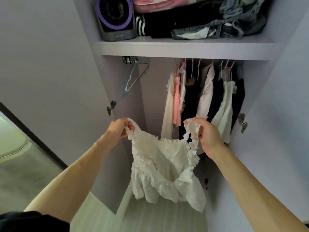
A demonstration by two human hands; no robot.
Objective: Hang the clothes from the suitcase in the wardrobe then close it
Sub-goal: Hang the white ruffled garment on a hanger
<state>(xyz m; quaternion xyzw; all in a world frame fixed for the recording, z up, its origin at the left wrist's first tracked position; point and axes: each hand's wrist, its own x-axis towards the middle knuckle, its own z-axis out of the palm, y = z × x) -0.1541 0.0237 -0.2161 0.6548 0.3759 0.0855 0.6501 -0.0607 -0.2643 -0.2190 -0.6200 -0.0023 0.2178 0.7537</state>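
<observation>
Gripping the white top (pixel 163 168) by its two frilled straps, one bunched in the curled left hand (pixel 121 127), the other pinched in the curled right hand (pixel 208 133), body sagging between and below both grips, just short of the open wardrobe (pixel 184 47). Best to hold one strap, free the other hand, fetch a bare hanger (pixel 133 76) from up-left of the left grip, and seat each strap fully on its shoulder. Then probably hook into the gap above the grips, left of the hung clothes (pixel 200 97) beyond the right hand

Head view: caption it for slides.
A white ruffled top held by its straps in left hand and right hand before the open wardrobe.
</observation>
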